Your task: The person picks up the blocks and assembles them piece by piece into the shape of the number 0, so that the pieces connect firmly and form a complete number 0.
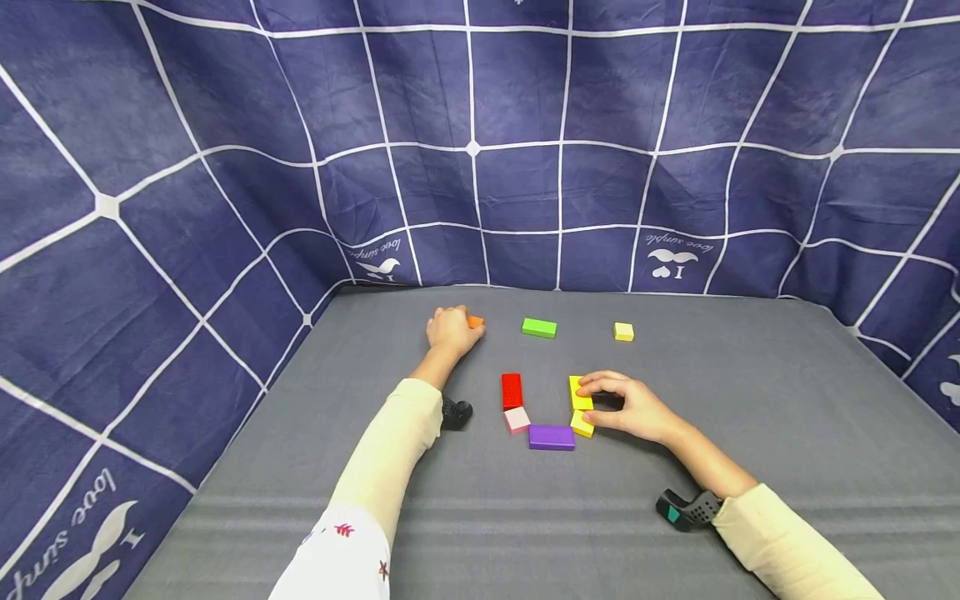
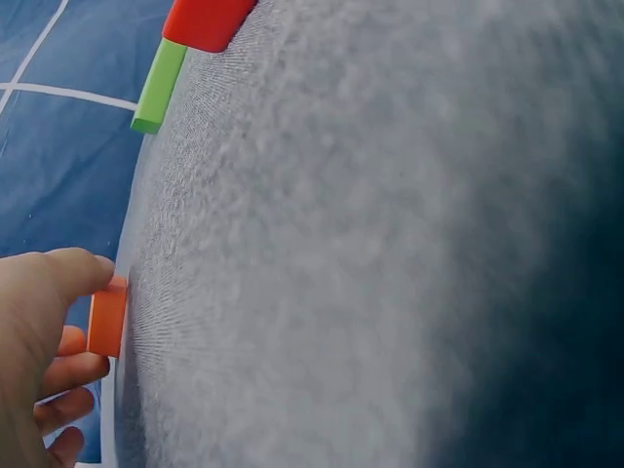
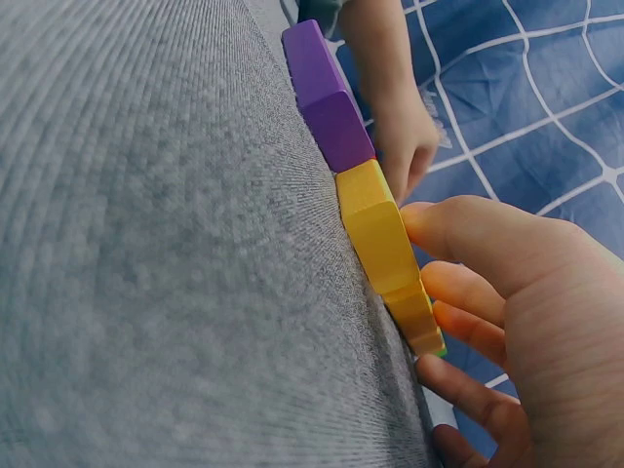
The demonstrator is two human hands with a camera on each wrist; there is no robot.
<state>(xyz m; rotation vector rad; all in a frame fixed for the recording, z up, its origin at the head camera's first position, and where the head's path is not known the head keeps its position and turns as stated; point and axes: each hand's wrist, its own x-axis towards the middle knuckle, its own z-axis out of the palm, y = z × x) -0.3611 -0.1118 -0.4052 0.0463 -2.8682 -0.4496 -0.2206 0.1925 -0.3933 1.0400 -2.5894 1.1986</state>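
Observation:
At the far left of the layout my left hand [image 1: 452, 331] pinches an orange block [image 2: 107, 320], thumb at one end and fingertips at the other. The orange block is down by the grey surface. My right hand [image 1: 628, 408] touches two yellow pieces from their right side. Its thumb rests against a small yellow block [image 1: 581, 424], while the index finger reaches onto a longer yellow block [image 1: 582, 403] just behind. A purple block [image 1: 551, 437] lies left of the small yellow one. Beyond it, a pink block [image 1: 517, 419] meets a red block [image 1: 512, 390], forming a curved row.
Farther back on the grey surface [image 1: 375, 358] lie a green block [image 1: 539, 328] and a small pale yellow block [image 1: 623, 332]. A blue cloth with white grid lines [image 1: 517, 192] hangs behind and along the left side.

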